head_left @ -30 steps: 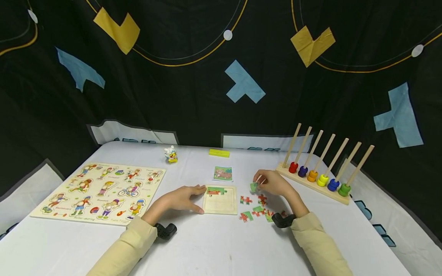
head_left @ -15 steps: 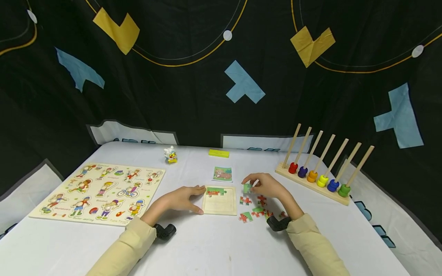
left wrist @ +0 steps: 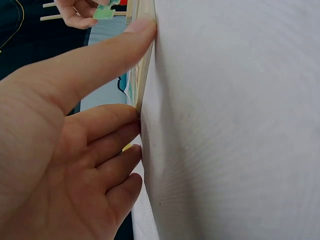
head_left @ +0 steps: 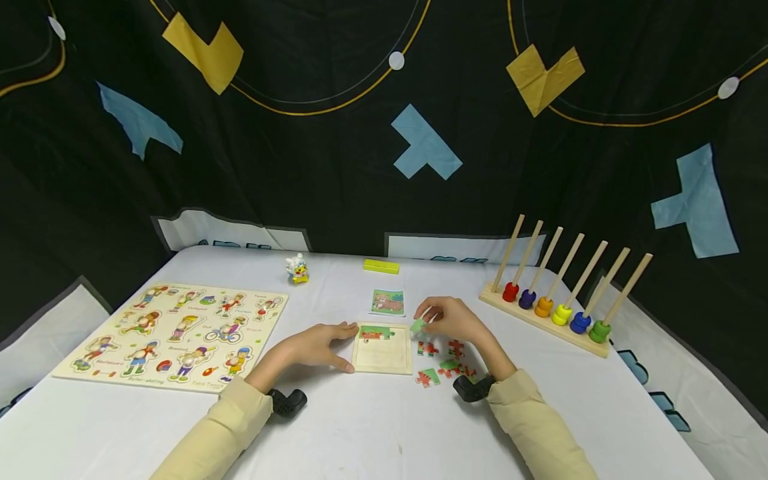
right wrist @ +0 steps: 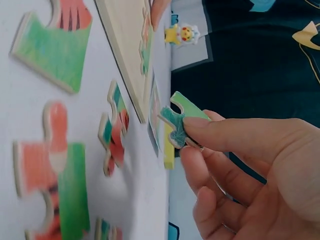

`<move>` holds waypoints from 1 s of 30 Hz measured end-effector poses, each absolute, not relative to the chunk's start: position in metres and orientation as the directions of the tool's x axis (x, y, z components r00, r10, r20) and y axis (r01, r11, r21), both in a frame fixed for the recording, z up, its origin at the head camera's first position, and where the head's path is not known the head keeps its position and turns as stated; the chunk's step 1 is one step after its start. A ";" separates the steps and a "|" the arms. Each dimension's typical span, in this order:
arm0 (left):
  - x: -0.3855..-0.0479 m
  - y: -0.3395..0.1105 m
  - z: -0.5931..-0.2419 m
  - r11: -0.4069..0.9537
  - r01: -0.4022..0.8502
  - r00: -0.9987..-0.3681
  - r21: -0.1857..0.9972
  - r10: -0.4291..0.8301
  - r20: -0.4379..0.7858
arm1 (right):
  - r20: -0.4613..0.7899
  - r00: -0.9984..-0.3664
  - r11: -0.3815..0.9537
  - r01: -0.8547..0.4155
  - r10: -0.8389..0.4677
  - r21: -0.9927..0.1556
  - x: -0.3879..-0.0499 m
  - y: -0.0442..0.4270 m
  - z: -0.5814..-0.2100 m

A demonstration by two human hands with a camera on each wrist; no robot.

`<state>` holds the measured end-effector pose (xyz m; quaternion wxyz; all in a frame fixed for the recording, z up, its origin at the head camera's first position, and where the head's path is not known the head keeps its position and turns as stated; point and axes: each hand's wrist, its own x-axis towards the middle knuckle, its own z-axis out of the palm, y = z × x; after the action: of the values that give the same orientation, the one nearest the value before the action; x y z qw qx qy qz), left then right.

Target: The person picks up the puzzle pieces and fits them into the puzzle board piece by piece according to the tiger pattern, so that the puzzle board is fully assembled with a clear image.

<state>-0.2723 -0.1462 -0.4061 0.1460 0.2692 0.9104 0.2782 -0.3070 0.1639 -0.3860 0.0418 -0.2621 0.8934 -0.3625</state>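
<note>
The puzzle piece is green and teal, the sleeves beige.

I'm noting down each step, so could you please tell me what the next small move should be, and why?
Probably the right hand should carry its green piece leftward over the tray: it pinches the piece above the table, near the tray's right edge, and bare wood shows beside the pieces already inside.

A green-and-teal jigsaw piece is pinched in the right hand near a square pale-wood tray, its edge touched by the left hand, with red-and-green joined pieces lying inside, upper left, and loose red-and-green pieces scattered right.
</note>
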 end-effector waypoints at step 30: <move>-0.273 -0.146 -0.407 0.699 0.412 -0.813 0.585 0.572 -0.112 | -0.057 -0.910 0.600 -0.223 -0.411 -0.768 -0.311 0.123 -0.402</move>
<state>-0.2725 -0.1464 -0.4071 0.1439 0.2701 0.9104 0.2783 -0.3110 0.1226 -0.4023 0.1144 -0.1785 0.8871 -0.4099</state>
